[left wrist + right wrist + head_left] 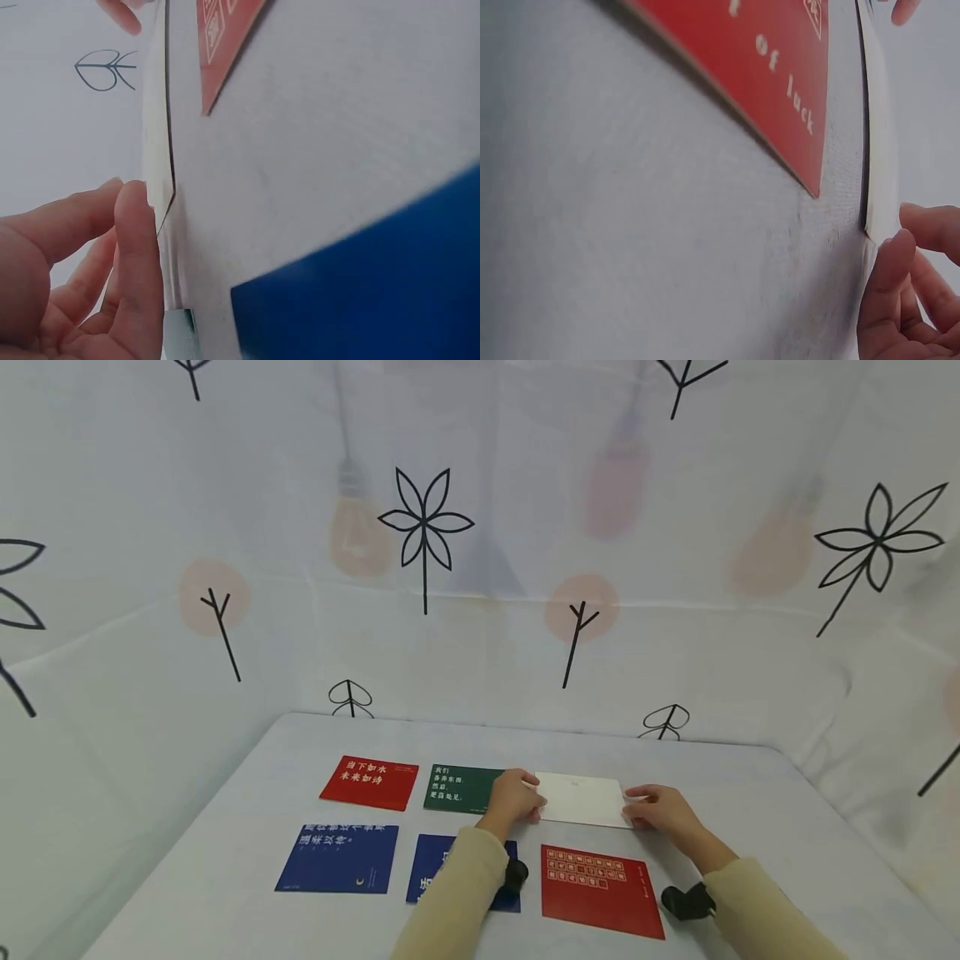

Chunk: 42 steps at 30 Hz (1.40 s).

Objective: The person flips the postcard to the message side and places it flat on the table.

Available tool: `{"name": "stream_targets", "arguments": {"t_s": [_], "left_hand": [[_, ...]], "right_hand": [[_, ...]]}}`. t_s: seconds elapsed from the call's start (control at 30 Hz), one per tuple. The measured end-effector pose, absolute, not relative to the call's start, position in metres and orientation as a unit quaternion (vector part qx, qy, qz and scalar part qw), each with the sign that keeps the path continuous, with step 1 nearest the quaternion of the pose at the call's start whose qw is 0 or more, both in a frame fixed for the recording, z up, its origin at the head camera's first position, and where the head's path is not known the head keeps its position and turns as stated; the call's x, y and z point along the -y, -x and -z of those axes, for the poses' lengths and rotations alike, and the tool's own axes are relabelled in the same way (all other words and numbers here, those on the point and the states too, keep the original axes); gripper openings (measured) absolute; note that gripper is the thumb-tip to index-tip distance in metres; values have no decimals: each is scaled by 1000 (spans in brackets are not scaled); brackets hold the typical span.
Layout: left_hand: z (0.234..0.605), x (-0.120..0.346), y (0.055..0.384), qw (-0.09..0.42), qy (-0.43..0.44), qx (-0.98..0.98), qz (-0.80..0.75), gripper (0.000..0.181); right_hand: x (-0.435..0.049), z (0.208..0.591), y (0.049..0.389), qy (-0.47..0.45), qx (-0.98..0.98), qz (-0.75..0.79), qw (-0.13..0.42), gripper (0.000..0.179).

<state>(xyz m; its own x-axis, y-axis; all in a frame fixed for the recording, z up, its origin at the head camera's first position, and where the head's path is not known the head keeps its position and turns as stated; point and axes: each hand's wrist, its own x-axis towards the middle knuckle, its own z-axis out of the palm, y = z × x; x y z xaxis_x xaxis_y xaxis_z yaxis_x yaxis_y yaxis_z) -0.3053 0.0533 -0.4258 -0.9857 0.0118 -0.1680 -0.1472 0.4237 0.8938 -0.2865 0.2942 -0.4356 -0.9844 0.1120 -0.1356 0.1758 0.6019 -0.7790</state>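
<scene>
Backdrop cloth (480,652): wht., printed w/ blk. line flowers & twigs plus faded bulb motifs; stands behind & at both sides.

Table (225,927): wht. surface; cards in 2 rows, far & near.

Sleeves, 2, cream: left sleeve (453,902) crosses in front of near-row ctr. card; right sleeve (765,906) at table's R side.

Red card w/ boxed characters (600,897): near row, R end, slightly askew; "of luck" legible in R wrist view.

Blue card w/ crescent (330,864): near row, L end; wht. characters, small moon in corner.

Second blue card (427,864): near row, ctr.; partly hidden by L sleeve.

White card (581,800): far row, R end, between both hands; faint small mark nr. top; cannot tell if fully flat on table.

Red card w/ two text lines (371,787): far row, L end.

Green card (461,791): far row, ctr.; wht. characters; R end partly behind L hand.

Left hand (513,797): thumb & fingers pinch white card's L edge.

Right hand (663,814): thumb & fingertip pinch its R edge, at nr. corner.

Black wrist pieces, 2: one at L wrist (515,875), one at R wrist (687,902).
</scene>
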Motion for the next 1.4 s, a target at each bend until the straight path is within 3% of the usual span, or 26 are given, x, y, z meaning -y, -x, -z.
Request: {"name": "stream_targets", "arguments": {"t_s": [0.6, 1.4], "left_hand": [[418, -43, 292, 75, -13, -835, -545, 26], [411, -32, 255, 85, -76, -833, -542, 25]], "right_hand": [[-287, 420, 265, -48, -889, 456, 10, 45], [-281, 416, 232, -55, -878, 474, 23, 43]]}}
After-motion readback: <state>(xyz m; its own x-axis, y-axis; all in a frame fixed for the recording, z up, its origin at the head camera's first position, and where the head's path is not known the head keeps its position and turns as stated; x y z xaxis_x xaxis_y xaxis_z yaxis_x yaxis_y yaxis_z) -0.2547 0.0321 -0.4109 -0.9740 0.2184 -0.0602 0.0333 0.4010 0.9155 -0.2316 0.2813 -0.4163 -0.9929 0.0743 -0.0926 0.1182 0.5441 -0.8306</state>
